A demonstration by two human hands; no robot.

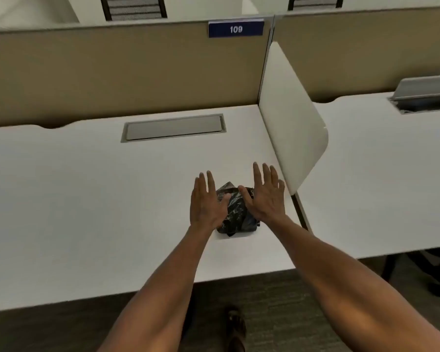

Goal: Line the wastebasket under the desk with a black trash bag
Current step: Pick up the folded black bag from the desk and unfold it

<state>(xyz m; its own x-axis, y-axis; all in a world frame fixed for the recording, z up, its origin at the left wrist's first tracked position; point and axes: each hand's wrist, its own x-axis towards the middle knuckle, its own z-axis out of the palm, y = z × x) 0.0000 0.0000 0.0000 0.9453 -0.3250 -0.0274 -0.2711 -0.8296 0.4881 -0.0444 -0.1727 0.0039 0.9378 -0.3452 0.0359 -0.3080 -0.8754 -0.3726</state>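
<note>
A folded, crumpled black trash bag [235, 212] lies on the white desk [87, 199], near its right end. My left hand [205, 201] hovers flat at the bag's left side, fingers spread, thumb over the plastic. My right hand [266, 196] is held the same way at the bag's right side, thumb resting on the bag's top. Neither hand grips the bag. The wastebasket is out of sight, hidden below the desk.
A white divider panel [290, 118] stands just right of my right hand. A grey cable hatch [173, 128] is set in the desk behind the bag. A tan partition [112, 72] with a "109" sign [236, 28] closes the back. A shoe [236, 326] shows on the carpet below.
</note>
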